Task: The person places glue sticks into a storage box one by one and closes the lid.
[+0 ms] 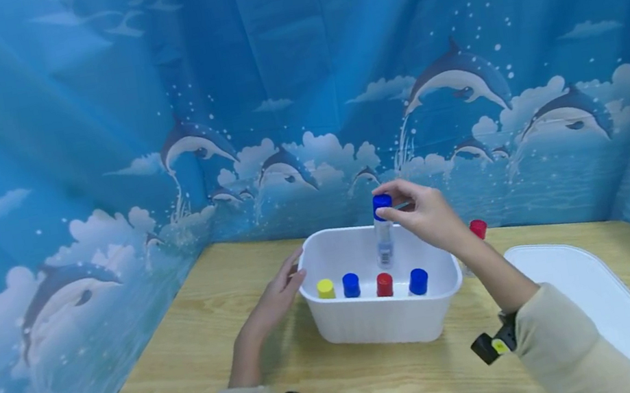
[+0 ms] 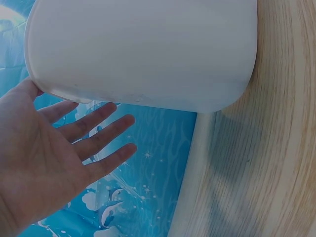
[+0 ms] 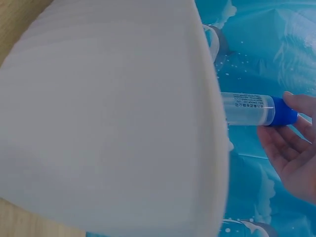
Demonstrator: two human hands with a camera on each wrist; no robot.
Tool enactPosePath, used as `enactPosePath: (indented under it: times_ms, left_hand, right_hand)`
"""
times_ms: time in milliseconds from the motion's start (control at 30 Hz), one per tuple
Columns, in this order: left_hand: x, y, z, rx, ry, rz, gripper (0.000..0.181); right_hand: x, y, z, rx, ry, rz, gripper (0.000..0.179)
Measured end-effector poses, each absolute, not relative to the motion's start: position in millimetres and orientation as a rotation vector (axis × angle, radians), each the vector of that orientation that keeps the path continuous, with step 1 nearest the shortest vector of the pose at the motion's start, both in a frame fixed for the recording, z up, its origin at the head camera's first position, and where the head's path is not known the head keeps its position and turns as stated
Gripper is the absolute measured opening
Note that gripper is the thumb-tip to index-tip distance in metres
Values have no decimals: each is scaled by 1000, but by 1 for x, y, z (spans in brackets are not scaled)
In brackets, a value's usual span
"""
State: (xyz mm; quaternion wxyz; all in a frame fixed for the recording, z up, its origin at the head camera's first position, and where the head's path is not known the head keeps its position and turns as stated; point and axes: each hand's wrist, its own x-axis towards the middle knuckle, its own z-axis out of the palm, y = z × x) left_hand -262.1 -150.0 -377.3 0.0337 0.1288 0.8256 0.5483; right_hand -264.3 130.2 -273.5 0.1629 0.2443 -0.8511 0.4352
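Observation:
A white plastic tub stands on the wooden table. My right hand pinches the blue cap of a clear glue bottle between thumb and fingers, holding it upright with its lower part inside the tub. In the right wrist view printed text shows on the clear bottle. Along the tub's near wall stand a yellow cap, a red cap and two blue caps; the wall hides what is below them. My left hand touches the tub's left rim, its fingers spread in the left wrist view.
A red-capped bottle stands right of the tub, partly behind my right forearm. A white lid with rounded corners lies on the table at the right. Behind the table hangs a blue dolphin-print curtain.

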Motion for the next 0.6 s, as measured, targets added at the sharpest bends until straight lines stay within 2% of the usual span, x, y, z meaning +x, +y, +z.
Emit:
enactPosePath:
  times_ms: [600]
  left_hand:
    - [-265, -151, -381, 434, 2565, 1671, 52]
  right_hand:
    - [-275, 111, -306, 668, -2571, 1366, 32]
